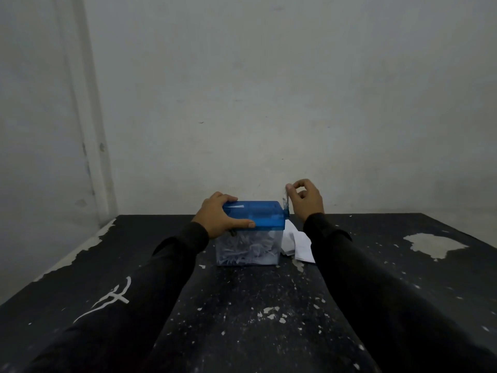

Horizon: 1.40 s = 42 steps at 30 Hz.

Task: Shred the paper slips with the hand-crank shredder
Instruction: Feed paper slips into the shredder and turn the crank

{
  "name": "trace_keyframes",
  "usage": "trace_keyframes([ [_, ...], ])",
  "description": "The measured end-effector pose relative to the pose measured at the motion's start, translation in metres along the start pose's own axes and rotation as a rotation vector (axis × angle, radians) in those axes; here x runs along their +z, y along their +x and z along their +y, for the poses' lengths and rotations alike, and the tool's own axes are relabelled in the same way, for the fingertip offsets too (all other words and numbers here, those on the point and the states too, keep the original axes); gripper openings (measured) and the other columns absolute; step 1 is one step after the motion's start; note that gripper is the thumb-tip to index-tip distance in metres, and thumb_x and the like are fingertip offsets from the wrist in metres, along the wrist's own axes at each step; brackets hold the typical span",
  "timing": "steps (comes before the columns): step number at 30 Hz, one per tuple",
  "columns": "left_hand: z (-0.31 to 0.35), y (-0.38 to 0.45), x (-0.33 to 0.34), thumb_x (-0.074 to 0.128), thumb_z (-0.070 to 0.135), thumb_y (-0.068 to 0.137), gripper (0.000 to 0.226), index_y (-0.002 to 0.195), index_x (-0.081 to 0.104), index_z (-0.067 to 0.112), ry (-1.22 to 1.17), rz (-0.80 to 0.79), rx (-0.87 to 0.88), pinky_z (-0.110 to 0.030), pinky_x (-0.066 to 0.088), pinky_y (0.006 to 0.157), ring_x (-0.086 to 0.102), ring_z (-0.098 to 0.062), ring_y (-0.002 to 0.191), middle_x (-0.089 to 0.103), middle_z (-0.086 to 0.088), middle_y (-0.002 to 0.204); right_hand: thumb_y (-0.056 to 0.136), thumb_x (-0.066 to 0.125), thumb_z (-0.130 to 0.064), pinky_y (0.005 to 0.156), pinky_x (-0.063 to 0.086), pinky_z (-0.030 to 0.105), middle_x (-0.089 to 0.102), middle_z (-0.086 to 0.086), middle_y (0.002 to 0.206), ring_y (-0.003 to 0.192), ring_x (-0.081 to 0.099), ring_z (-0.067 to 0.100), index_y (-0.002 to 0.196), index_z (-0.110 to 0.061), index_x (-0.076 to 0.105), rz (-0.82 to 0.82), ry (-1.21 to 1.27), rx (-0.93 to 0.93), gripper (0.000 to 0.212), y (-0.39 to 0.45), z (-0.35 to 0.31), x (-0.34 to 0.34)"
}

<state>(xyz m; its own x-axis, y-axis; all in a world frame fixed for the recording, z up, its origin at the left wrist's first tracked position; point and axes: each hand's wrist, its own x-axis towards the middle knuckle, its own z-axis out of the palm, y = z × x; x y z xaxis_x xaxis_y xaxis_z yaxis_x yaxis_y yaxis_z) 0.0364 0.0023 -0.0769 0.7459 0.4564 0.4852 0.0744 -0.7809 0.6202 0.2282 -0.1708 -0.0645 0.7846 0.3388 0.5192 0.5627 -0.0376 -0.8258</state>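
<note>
Black and badly chipped, your table (242, 305) meets a pale wall. Your left hand (219, 218) grips the blue lid (258, 215) of the shredder (248, 232), thumb on its near edge. Your right hand (306, 199) pinches the upright crank handle (285, 200). Shreds (246, 249) fill the clear bin; white paper slips (297, 243) lie just beside it.

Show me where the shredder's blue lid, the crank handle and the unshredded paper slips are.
blue lid (265, 215), head view, its top face.
crank handle (285, 200), head view, its upright arm.
paper slips (300, 244), head view, the white pile's middle.
</note>
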Motion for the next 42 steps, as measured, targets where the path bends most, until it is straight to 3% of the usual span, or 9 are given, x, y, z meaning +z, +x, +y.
trace_keyframes([
  [7,0.001,0.0,0.0,0.076,0.09,0.038,0.117,0.13,0.062,0.021,-0.004,-0.011,-0.003,-0.039,0.052,0.101,0.055,-0.017,0.111,0.052,0.009,0.114,0.094,0.067,-0.043,0.076,0.043,0.029,0.068,0.006,0.095,0.087,0.06,0.023,0.086,-0.017,0.067,-0.087,-0.189,0.146,0.028,0.007,0.023,0.0],
  [15,0.001,0.0,0.0,0.088,0.074,0.047,0.104,0.131,0.06,0.019,-0.032,-0.018,-0.01,-0.029,0.05,0.094,0.055,-0.016,0.11,0.051,0.006,0.116,0.101,0.056,-0.031,0.062,0.045,0.023,0.067,0.008,0.094,0.08,0.062,0.021,0.108,-0.008,0.07,-0.163,-0.254,0.077,0.028,-0.01,0.027,-0.025],
  [18,0.001,-0.001,0.001,0.089,0.07,0.047,0.101,0.13,0.061,0.019,-0.054,-0.012,-0.021,-0.026,0.05,0.092,0.056,-0.014,0.109,0.051,0.008,0.115,0.097,0.061,-0.041,0.089,0.054,0.036,0.07,0.011,0.112,0.099,0.065,0.026,0.116,-0.008,0.068,-0.195,-0.461,0.152,0.039,-0.028,0.062,-0.035],
  [21,0.002,0.0,0.001,0.087,0.077,0.042,0.107,0.13,0.061,0.021,-0.057,-0.014,-0.024,-0.027,0.05,0.093,0.056,-0.014,0.109,0.051,0.008,0.115,0.087,0.06,-0.069,0.112,0.04,0.046,0.061,0.005,0.137,0.127,0.052,0.029,0.138,-0.021,0.059,-0.343,-0.736,0.26,0.07,-0.04,0.095,-0.039],
  [24,0.002,0.0,0.001,0.086,0.07,0.047,0.101,0.131,0.061,0.019,-0.041,-0.008,-0.029,-0.02,0.046,0.087,0.055,-0.013,0.107,0.052,0.006,0.116,0.087,0.061,-0.069,0.119,0.026,0.049,0.048,0.004,0.152,0.142,0.035,0.033,0.148,-0.025,0.048,-0.427,-0.838,0.326,0.076,-0.044,0.098,-0.039],
  [30,0.002,-0.002,0.001,0.08,0.082,0.04,0.112,0.131,0.061,0.02,-0.031,-0.003,-0.026,-0.024,0.048,0.09,0.056,-0.013,0.107,0.052,0.006,0.116,0.076,0.075,-0.065,0.114,0.037,0.049,0.061,0.001,0.136,0.132,0.045,0.031,0.136,-0.024,0.058,-0.371,-0.71,0.394,0.075,-0.038,0.101,-0.041],
  [33,0.002,-0.002,0.0,0.082,0.081,0.042,0.11,0.131,0.061,0.019,-0.022,-0.006,-0.016,-0.025,0.05,0.091,0.056,-0.014,0.107,0.052,0.007,0.116,0.076,0.085,-0.046,0.109,0.045,0.047,0.065,0.004,0.132,0.121,0.058,0.025,0.136,-0.017,0.058,-0.289,-0.558,0.434,0.072,-0.038,0.1,-0.043],
  [37,0.002,-0.003,0.001,0.086,0.069,0.051,0.099,0.131,0.061,0.018,-0.029,-0.004,-0.015,-0.023,0.049,0.09,0.056,-0.014,0.108,0.052,0.005,0.117,0.083,0.082,-0.021,0.101,0.051,0.038,0.068,0.009,0.122,0.101,0.062,0.018,0.128,-0.01,0.063,-0.163,-0.411,0.451,0.051,-0.041,0.098,-0.047],
  [42,0.003,-0.004,0.0,0.086,0.074,0.047,0.103,0.131,0.061,0.018,-0.06,-0.011,-0.024,-0.026,0.052,0.093,0.056,-0.012,0.108,0.052,0.007,0.117,0.091,0.074,-0.018,0.094,0.05,0.035,0.066,0.005,0.103,0.092,0.058,0.016,0.111,-0.01,0.068,-0.11,-0.379,0.436,0.023,-0.044,0.094,-0.049],
])
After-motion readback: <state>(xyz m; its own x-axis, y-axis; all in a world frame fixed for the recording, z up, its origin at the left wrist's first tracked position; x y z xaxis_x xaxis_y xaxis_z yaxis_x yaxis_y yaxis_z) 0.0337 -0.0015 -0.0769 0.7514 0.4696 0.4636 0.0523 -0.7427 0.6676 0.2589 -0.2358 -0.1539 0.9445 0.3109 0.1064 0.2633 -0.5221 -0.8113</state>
